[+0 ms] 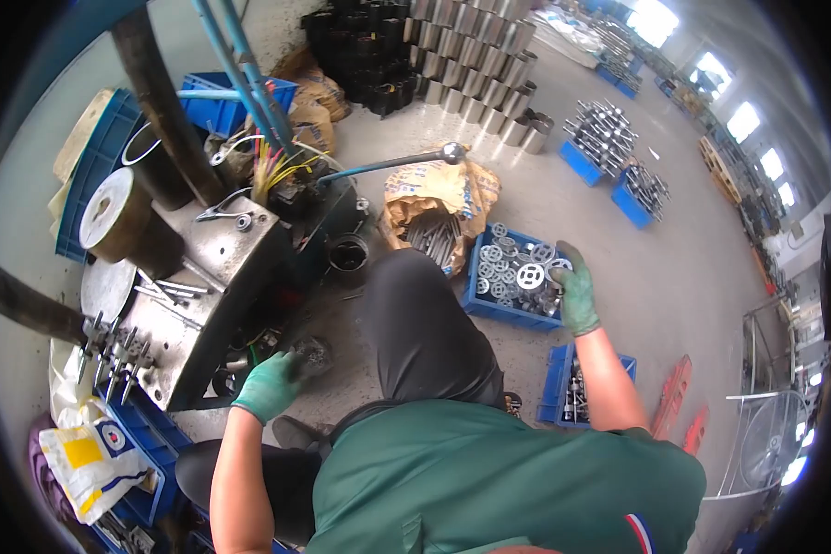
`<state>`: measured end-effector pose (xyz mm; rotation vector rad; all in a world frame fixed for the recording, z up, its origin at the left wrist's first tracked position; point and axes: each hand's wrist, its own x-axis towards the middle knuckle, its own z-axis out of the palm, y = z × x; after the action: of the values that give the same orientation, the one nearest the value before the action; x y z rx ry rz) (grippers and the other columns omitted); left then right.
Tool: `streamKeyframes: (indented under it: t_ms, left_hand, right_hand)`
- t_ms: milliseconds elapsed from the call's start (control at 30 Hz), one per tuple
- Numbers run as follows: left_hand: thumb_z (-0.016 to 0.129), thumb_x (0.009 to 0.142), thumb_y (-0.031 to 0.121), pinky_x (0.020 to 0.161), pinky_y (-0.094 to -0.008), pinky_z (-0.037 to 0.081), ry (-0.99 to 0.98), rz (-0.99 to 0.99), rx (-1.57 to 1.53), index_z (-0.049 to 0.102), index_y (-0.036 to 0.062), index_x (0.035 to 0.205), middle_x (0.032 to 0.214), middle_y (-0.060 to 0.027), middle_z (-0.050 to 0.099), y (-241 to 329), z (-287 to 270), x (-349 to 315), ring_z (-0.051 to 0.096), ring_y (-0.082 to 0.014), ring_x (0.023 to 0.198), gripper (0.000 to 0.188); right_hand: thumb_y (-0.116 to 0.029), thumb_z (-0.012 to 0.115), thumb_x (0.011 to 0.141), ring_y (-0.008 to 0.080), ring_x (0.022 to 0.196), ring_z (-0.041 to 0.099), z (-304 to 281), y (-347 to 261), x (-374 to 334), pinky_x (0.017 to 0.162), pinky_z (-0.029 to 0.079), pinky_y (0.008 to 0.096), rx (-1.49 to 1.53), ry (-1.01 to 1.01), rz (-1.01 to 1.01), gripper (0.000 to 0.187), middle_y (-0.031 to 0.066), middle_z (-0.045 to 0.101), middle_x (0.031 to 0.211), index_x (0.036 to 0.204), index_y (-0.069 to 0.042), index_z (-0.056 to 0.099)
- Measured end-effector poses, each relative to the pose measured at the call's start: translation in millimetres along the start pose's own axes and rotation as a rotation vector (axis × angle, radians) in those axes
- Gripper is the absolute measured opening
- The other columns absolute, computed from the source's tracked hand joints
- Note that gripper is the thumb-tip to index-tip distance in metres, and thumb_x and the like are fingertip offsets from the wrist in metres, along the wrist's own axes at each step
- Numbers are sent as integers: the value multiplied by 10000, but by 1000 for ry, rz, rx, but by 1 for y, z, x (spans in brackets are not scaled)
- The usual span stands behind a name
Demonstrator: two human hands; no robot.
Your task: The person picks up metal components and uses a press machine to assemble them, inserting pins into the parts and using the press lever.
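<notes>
My right hand, in a green glove with dark fingertips, is at the right rim of a blue crate. Its thumb and fingers close on the edge of a spoked metal wheel. Several similar wheels lie heaped in the crate. On the left, my gloved left hand reaches low beside the metal bench. Its dark fingers blend into a dark round object near the floor, and whether they grip it is unclear.
The metal bench at left carries loose rods, a large cylinder and upright posts. A blue lever sticks out over a torn paper sack of metal rods. Stacked metal tubes stand behind. Another blue crate holds small parts.
</notes>
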<state>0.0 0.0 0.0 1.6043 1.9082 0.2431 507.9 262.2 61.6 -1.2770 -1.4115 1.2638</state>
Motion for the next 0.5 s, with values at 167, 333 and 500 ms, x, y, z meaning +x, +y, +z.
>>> streamKeyframes:
  t_ms: [167,333,500]
  left_hand:
    - [743,971,178,960,-405,577,256,234,-502,677,23,1305,1217,-193,727,28,0,-13,724,-307,1106,374]
    - [558,1076,472,1054,-408,510,180,320,-1540,422,75,1563,1348,-105,651,73,-34,-18,630,-238,1210,642]
    - [586,1036,640,1033,-405,523,584,213,-1881,587,86,1405,1272,-79,679,38,-12,0,657,-219,1161,666]
  right_hand:
    - [-215,753,838,123,885,653,109,-125,-17,782,538,282,-145,-619,-358,800,74,717,1088,1555,1,473]
    - [-159,767,804,250,892,727,258,-148,-27,825,582,375,-351,-1069,-745,793,148,738,1068,1535,-28,489]
    - [-113,763,791,235,673,682,377,-130,-42,666,558,370,-515,-1359,-886,965,142,726,984,1648,-146,322]
